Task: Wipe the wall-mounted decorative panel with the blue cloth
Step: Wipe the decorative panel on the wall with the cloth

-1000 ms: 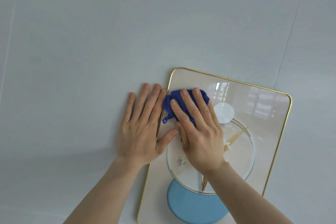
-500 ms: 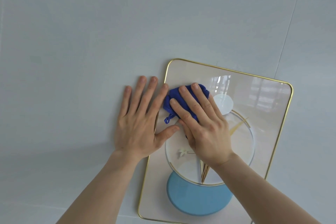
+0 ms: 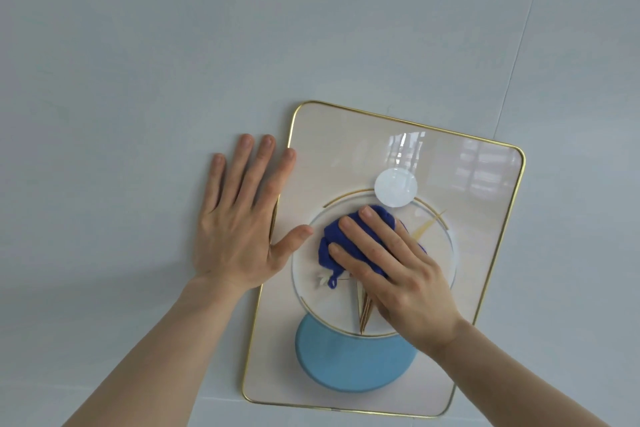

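Note:
The decorative panel (image 3: 478, 218) hangs on the wall, a glossy cream rectangle with a thin gold rim, a white disc, a gold ring and a light blue disc. My right hand (image 3: 398, 267) presses the bunched dark blue cloth (image 3: 334, 239) flat against the panel inside the ring, with the fingers spread over the cloth. My left hand (image 3: 242, 218) lies flat and open on the wall, over the panel's left rim, its thumb resting on the panel.
A pale grey wall (image 3: 173, 45) fills the view around the panel. A thin seam (image 3: 519, 45) runs down the wall at the upper right.
My right hand has slid the blue cloth down from the panel's upper left corner into the ring. The left hand has stayed on the left rim. More of the panel now shows.

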